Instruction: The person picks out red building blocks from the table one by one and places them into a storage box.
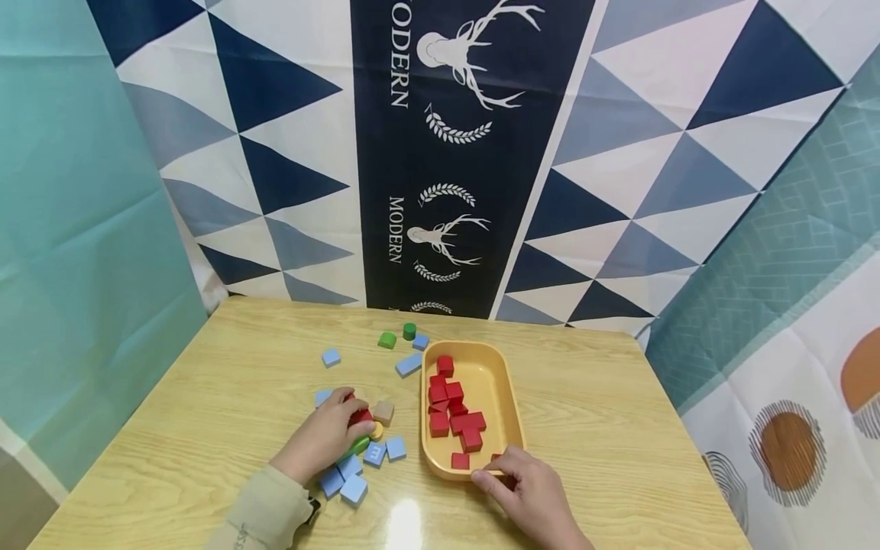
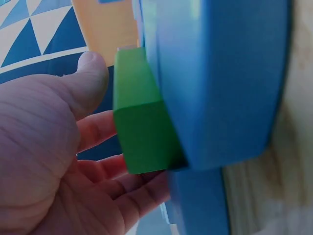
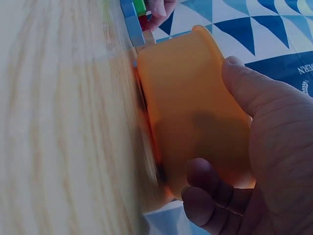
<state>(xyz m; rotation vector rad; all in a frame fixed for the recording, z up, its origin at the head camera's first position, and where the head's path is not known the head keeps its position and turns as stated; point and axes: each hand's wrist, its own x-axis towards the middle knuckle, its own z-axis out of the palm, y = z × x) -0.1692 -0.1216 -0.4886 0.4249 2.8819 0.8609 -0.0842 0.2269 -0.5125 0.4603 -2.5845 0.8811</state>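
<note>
My left hand (image 1: 326, 435) reaches into a cluster of toy blocks on the table, its fingers around a red block (image 1: 360, 417). In the left wrist view the thumb stands apart from the fingers (image 2: 95, 129); a green block (image 2: 139, 112) hides the fingertips and the red block. Several blue blocks (image 1: 354, 490) lie beside this hand. My right hand (image 1: 525, 489) grips the near edge of a yellow plastic bin (image 1: 505, 382), thumb at the rim and other fingers by the outer wall (image 3: 190, 98). Several red blocks (image 1: 467, 422) lie inside the bin, mostly along its left side.
A tan block (image 1: 383, 413) and a small yellow piece (image 1: 376, 430) lie between the left hand and the bin. Farther back are green pieces (image 1: 387, 341) and more blue blocks (image 1: 409, 365). A patterned cloth (image 1: 426, 153) hangs behind the wooden table (image 1: 591, 412).
</note>
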